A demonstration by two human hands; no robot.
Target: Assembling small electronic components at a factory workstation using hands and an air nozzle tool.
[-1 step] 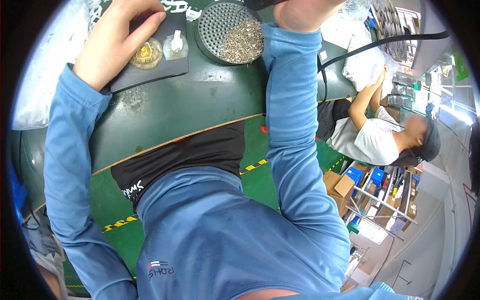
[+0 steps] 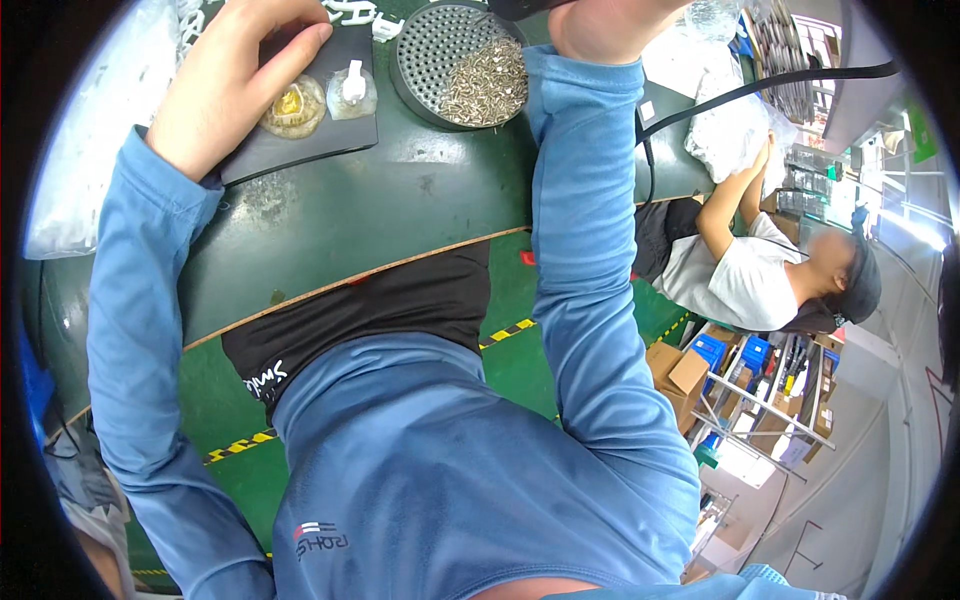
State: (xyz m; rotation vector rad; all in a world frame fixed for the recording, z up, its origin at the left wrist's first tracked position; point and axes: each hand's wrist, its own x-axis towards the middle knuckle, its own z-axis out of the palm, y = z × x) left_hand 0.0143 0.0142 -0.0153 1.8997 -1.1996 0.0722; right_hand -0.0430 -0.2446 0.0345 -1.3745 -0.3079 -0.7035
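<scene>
At the upper left, my left hand (image 2: 225, 85) lies over a dark flat pad (image 2: 345, 137). Its thumb and forefinger tips come close together in a pinch, and whatever they hold is out of sight. Beside the thumb sit a round clear lump with a yellow middle (image 2: 293, 106) and a small clear packet with a white piece (image 2: 352, 92). My right hand (image 2: 605, 30) is cut off by the top edge, closed around a black object (image 2: 518, 8), of which only the lower end shows. Below it stands a round grey perforated tray (image 2: 415, 70) with many small metal screws (image 2: 485, 85).
White plastic links (image 2: 352, 13) lie behind the pad. Clear plastic bags (image 2: 100, 130) cover the green table's (image 2: 350, 215) left end. A black cable (image 2: 770, 80) crosses at right. Another person (image 2: 760, 270) sits there, hands on a white bag (image 2: 728, 130). Shelves with boxes (image 2: 765, 385) stand beyond.
</scene>
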